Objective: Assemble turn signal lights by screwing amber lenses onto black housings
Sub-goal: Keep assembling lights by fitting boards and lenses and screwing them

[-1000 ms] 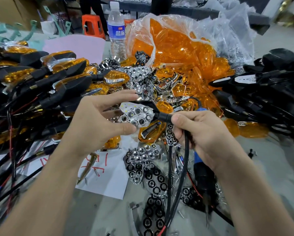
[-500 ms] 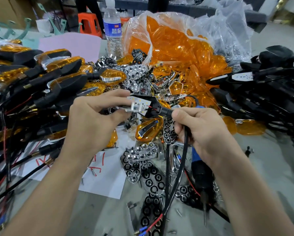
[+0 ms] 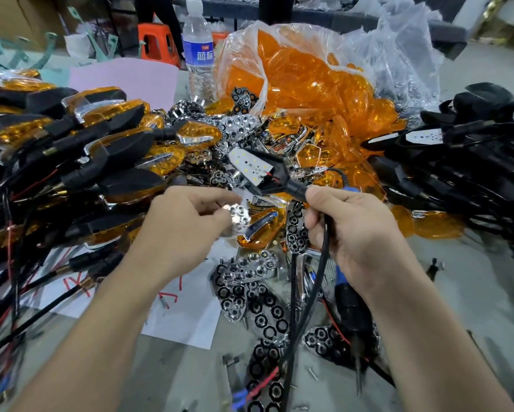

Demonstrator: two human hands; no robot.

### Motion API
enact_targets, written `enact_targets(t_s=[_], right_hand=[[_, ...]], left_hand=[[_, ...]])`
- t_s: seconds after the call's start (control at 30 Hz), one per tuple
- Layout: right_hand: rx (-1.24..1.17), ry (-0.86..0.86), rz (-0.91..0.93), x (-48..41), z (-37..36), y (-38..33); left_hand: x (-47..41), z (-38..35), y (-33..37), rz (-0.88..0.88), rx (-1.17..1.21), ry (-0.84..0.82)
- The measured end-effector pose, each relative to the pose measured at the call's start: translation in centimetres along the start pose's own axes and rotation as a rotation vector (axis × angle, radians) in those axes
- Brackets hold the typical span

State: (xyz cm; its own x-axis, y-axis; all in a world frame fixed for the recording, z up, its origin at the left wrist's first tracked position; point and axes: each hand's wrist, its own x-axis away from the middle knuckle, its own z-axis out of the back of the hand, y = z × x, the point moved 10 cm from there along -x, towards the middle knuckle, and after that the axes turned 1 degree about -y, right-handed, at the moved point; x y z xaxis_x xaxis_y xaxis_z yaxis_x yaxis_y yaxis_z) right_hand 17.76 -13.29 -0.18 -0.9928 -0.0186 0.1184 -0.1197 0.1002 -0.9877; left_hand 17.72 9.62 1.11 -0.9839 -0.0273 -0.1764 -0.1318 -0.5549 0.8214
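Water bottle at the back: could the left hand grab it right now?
Probably not: the left hand pinches a chrome reflector, and the water bottle stands beyond a heap of parts.

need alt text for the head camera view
The right hand grips a black housing by its stem, LED board up; the left hand pinches a chrome reflector. Bagged amber lenses lie behind.

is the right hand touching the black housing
Touching. The head view shows the right hand with its fingers curled round the black housing at its stem.

Two hands, one water bottle, one stool
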Motion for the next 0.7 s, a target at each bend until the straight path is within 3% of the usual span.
enact_targets(t_s=[0.1, 0.23, 0.4, 0.5, 0.63, 0.7], right_hand=[[0.015, -0.053, -0.002, 0.3, -1.3, 0.2], [0.156, -0.106, 0.015, 0.6, -2.2, 0.1], [0.392, -0.269, -0.015, 1.2, -3.5, 0.5], [0.312, -0.295, -0.040, 1.4, -4.0, 0.9], [0.199, -0.125, -0.021, 0.6, -2.1, 0.5], [0.215, -0.250, -0.073, 0.9, -3.3, 1.1]], left_hand=[[-0.1, -1.5, 0.3, 0.022, 0.059, -0.079], [0.1, -2.2, 0.5, 0.135, 0.483, -0.051], [0.4, -2.9, 0.5, 0.164, 0.472, -0.026], [0.1, -2.9, -0.5, 0.214, 0.447, -0.003], [0.4, -3.5, -0.5, 0.255, 0.471, -0.044], [0.6, -3.8, -0.6, 0.276, 0.475, -0.071]])
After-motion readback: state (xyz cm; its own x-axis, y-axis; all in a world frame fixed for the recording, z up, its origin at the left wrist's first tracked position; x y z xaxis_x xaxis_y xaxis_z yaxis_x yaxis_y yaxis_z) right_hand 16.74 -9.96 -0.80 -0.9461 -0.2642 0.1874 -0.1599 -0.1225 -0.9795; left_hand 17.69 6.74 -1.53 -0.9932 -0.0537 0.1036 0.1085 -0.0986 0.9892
